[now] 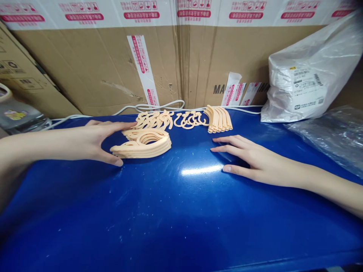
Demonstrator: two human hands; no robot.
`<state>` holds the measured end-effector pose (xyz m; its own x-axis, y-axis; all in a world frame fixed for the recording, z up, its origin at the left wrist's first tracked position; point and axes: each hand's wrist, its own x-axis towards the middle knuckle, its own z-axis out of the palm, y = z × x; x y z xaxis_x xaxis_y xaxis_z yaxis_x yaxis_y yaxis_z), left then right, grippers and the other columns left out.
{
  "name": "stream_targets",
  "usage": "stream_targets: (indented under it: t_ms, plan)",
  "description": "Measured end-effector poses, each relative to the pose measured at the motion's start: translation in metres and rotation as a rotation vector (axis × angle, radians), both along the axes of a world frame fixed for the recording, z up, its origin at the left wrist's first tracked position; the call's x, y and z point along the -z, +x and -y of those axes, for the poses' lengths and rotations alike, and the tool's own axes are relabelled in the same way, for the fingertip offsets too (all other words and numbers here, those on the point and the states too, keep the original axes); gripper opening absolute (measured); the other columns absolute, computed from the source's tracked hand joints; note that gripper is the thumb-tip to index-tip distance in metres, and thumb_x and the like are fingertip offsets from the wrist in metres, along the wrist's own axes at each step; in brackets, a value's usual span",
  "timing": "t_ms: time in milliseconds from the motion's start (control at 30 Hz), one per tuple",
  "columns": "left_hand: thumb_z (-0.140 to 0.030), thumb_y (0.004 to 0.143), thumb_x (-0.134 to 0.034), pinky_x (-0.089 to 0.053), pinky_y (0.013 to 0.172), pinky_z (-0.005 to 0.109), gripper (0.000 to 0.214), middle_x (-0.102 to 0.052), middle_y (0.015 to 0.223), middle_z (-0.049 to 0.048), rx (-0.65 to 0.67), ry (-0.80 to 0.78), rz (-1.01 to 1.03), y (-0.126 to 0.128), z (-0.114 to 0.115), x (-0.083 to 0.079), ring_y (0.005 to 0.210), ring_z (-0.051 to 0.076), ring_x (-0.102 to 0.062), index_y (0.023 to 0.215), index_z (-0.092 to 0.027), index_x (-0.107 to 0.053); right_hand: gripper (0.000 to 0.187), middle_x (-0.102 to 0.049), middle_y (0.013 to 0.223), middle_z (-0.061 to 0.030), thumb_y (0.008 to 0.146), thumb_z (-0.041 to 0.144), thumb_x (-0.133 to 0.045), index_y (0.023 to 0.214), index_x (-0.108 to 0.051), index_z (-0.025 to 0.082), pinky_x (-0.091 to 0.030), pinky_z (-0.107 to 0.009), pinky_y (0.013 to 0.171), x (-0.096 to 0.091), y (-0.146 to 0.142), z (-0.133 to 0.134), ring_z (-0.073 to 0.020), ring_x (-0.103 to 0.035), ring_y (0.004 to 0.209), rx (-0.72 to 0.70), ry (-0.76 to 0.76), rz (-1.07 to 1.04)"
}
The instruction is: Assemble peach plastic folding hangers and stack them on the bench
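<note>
head view: stacked cream pieces [141,151] lie just right of the left hand [95,139], the nearer one, long axis roughly left-right. left thumb and fingers spread wide about their left end; contact unclear. right hand [255,160] well apart, fingers parted, holding nothing. blue tabletop [159,211] stretches wearer-ward.

Cream plastic stack [143,150] — lying flat; curved pcs [219,120] behind, to R, side-by-side
</note>
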<state>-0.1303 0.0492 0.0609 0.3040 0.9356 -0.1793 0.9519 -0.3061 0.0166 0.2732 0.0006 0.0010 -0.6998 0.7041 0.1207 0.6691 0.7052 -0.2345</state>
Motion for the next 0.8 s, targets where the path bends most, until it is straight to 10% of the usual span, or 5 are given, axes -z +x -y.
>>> stream_targets:
  t_ms: [800]
  plan:
    - [-0.067,0.055,-0.061,-0.026,0.109,0.044,0.105,-0.050,0.144,0.0090,-0.012,0.068,-0.067,-0.0006,-0.0041,0.0077,0.133,0.039,-0.039,0.148,-0.025,-0.036,0.051,-0.044,0.148,-0.0092,0.091,0.049,-0.052,0.138,-0.052,0.028,-0.036,-0.056,0.109,-0.0011,-0.0012,-0.0003,-0.0312,-0.041,0.135,-0.001,-0.008,-0.037]
